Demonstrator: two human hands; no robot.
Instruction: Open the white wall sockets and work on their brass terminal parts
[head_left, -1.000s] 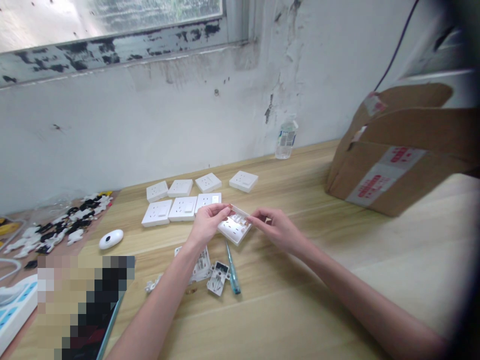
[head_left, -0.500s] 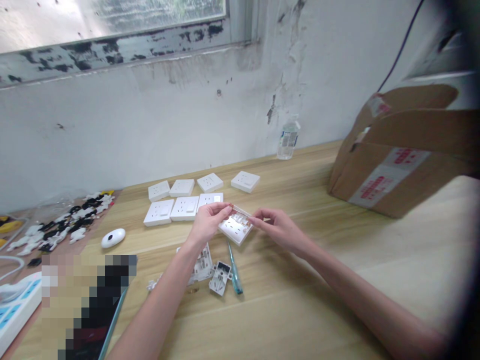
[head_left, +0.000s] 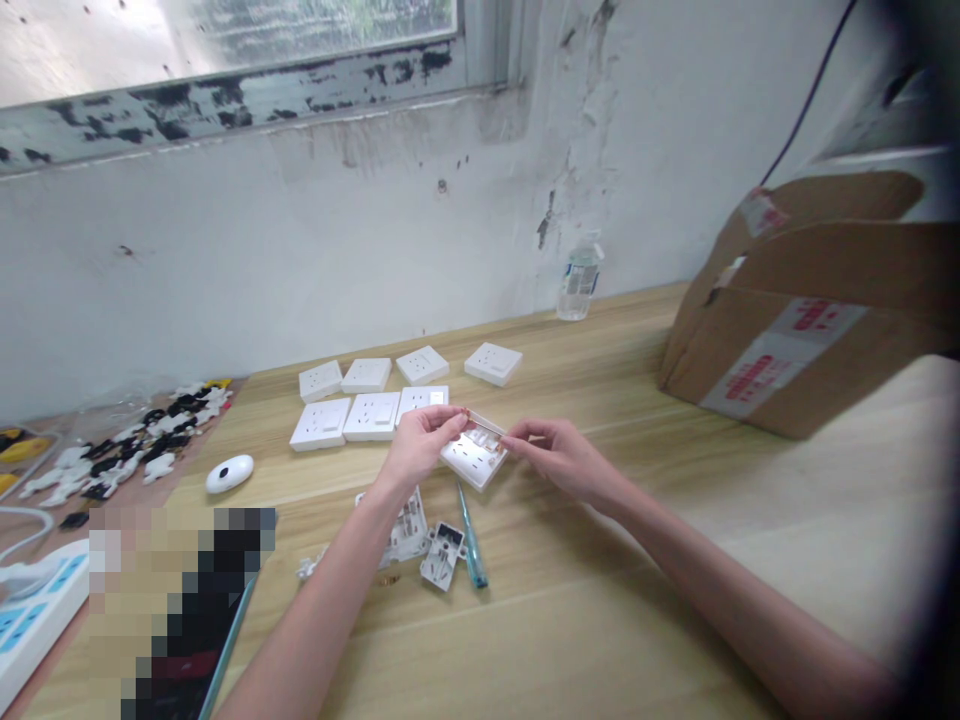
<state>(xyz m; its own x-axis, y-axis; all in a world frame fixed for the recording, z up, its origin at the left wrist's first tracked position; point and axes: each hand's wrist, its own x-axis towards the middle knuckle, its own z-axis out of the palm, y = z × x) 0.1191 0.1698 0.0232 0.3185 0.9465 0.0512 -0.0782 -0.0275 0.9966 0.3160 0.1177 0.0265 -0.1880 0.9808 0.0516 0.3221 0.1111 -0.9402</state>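
Observation:
A white wall socket panel (head_left: 472,460) rests on the table, with copper-coloured parts showing along its far side. Above that side, a thin strip with copper-coloured ends (head_left: 486,425) is stretched between my hands. My left hand (head_left: 429,437) pinches its left end, fingers closed. Thumb and fingers of my right hand (head_left: 551,452) are closed on the other end. Nearer to me lie a teal-handled screwdriver (head_left: 472,545), a small grey-white socket insert (head_left: 442,556) and a white plastic socket frame (head_left: 409,528), partly covered by my left forearm.
Several white socket panels (head_left: 320,424) stand in two rows behind my left hand. A clear bottle (head_left: 580,278) is by the wall, a cardboard box (head_left: 780,340) at right. At left are a white oval device (head_left: 229,474), a phone-like slab (head_left: 202,625), a power strip (head_left: 45,610) and loose black-and-white pieces (head_left: 127,445).
The whole view has shifted slightly. Both hands keep their hold on the thin strip over the panel, with hardly any visible movement.

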